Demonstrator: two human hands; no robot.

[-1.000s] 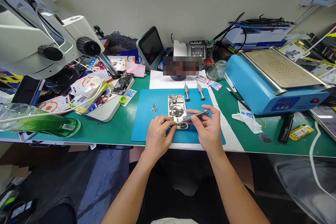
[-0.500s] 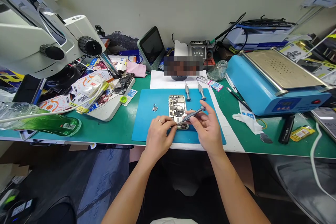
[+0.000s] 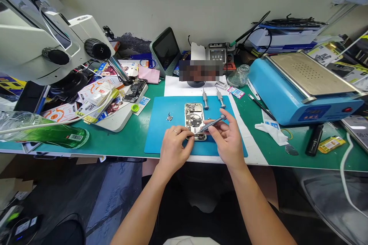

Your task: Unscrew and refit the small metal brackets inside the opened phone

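Observation:
An opened phone lies on the blue mat with its inner parts bare. Between the fingers of my right hand rests a grey precision screwdriver, slanting down to the left toward the phone's lower end. My left hand, with a ring on one finger, is at the phone's lower left corner beside the screwdriver tip. Its thumb and fingers are pinched together; whatever they grip is hidden. Left of the phone sits a small metal part. Two more screwdrivers stand beyond the phone on the right.
A white microscope looms at left over boxes and papers. A green bottle lies at the left edge. To the right is a blue heating plate machine; a glass jar and a tablet-like screen stand at the back.
The view shifts very slightly. Both hands and the screwdriver stay almost where they were, with only small finger movement; the phone has not moved on the mat.

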